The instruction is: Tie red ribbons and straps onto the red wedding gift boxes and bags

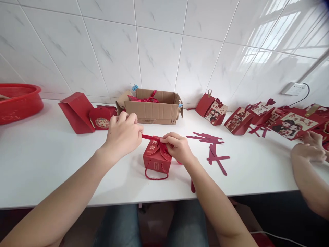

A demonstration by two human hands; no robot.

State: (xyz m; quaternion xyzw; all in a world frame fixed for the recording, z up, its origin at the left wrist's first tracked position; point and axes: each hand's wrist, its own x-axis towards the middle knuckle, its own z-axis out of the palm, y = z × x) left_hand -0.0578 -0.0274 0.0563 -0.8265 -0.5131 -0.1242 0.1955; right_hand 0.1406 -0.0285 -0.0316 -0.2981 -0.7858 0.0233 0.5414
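Note:
A small red gift box (pixel 156 159) with a twisted rope handle (pixel 156 178) sits near the front edge of the white table. Red ribbon (pixel 149 137) runs from the top of the box to my left hand (pixel 124 132), which is closed on its end and raised to the left. My right hand (pixel 177 145) pinches the ribbon at the top of the box, its fingers touching the lid. Part of the ribbon is hidden behind my right fingers.
Behind stands a cardboard box (pixel 154 112) holding red ribbon. Red strips (pixel 217 158) lie to the right. Red boxes (pixel 79 113) and a red basin (pixel 20 104) are at left. Another person's hands (pixel 312 147) touch a printed box (pixel 293 125) at far right.

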